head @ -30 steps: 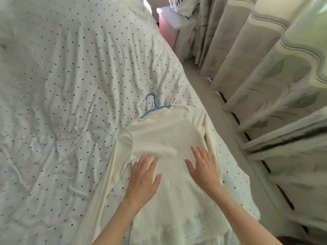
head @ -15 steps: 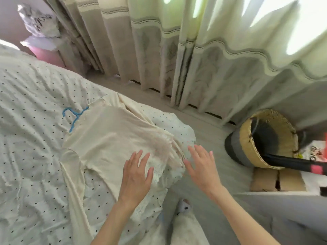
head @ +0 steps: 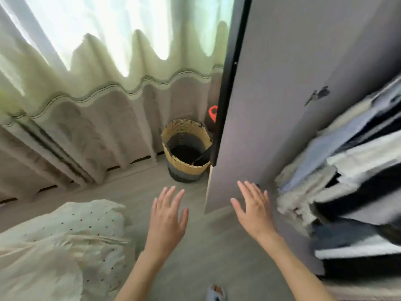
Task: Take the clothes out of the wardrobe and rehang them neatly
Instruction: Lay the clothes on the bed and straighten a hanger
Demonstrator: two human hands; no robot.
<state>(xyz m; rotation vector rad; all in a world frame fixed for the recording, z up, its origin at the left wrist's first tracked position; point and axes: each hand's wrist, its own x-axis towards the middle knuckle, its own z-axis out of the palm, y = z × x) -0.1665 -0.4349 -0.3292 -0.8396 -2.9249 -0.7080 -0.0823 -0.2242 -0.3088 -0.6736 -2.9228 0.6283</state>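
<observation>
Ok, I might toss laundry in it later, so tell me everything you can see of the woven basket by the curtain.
The woven basket is round and open-topped, standing upright on the floor. Its weave looks straw-yellow at the rim and lower wall, with a dark grey band at the base; the inside is dark. A dark rod-like object leans inside against the right rim. The basket sits between the curtain and the wardrobe door, whose edge overlaps its right side. Neither hand touches it.
</observation>
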